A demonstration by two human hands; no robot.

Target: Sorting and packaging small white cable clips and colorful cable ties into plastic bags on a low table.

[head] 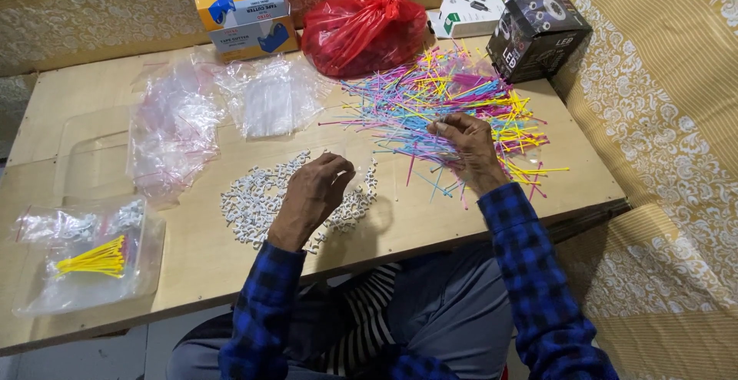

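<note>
— What do we see? A plywood table (461, 219) beside patterned yellow fabric walls (661, 119).
— Our left hand (315, 192) pinches a clear bag (357, 172) over white clips (254, 199); our right hand (469, 146) grips colourful cable ties (430, 96).

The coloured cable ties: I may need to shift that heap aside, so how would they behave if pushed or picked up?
The coloured cable ties look thin and light, lying in a loose criss-crossed heap, so a push would probably scatter rather than slide them. Strands under the right hand seem bendy and likely to droop or snag.
</note>
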